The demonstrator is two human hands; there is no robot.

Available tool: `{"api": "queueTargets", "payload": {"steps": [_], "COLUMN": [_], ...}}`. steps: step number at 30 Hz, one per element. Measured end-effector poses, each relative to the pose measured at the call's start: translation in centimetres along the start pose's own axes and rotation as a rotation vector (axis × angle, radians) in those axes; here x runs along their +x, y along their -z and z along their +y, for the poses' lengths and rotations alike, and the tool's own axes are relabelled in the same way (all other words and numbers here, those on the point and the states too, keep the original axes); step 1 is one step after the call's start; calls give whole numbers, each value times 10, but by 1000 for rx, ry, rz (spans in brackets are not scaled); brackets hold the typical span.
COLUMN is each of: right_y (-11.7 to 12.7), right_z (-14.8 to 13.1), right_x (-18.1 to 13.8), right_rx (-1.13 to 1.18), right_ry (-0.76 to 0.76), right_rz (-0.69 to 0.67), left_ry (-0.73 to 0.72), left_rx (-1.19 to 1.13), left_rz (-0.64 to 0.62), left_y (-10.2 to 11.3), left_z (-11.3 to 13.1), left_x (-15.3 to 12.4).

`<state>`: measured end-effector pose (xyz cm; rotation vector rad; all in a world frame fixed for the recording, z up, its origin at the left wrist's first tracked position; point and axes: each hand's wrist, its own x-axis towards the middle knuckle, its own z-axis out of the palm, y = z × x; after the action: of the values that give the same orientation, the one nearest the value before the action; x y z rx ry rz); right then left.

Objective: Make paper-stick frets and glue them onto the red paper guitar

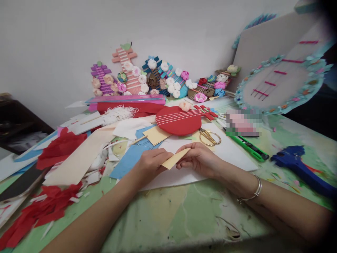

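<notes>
The paint-stained table [163, 214] is crowded with cut paper. Far right, a large round card instrument [279, 84] stands propped up, likely to keep it clear of the work. A red paper guitar [179, 121] lies beyond a white sheet [231, 151]. A blue glue gun [297, 163], green cutter [249, 147] and gold scissors [209, 137] lie handy on the right. Near centre, the left hand [151, 163] and right hand [200, 160] each pinch an end of a yellow paper piece [176, 160], both grips clenched on it, keeping it flat above the sheet. No writing is readable.

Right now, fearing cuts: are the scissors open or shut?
Shut: the gold scissors lie on the white sheet, loops side by side, blades together.
</notes>
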<state>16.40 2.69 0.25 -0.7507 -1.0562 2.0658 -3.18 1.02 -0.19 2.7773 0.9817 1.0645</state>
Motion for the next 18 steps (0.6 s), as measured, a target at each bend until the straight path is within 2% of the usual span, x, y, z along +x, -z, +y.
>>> {"api": "queueTargets", "payload": {"steps": [3,5,8,11,15,18], "right_y": [-1,-2,-1,0,1,1], "right_z": [-1,-1,-2,-3,-4,-4], "right_x": [0,0,1,2,1,0], "right_rx": [-5,-1,22,46,65,60], "right_ry": [-30,-9,48,95,124,125], "right_rz": [0,10,78,182,249,248], "left_ry": [-44,-22,174,336,269,214], "left_rx": [4,-10,-42,-154,-117,-127], "left_rz": [-16,38,178,260,309,212], "left_y": [1,1,-2,-5,-3,1], "left_z": [0,3,8,12,11,9], "left_x": [1,4,8,8,8,9]}}
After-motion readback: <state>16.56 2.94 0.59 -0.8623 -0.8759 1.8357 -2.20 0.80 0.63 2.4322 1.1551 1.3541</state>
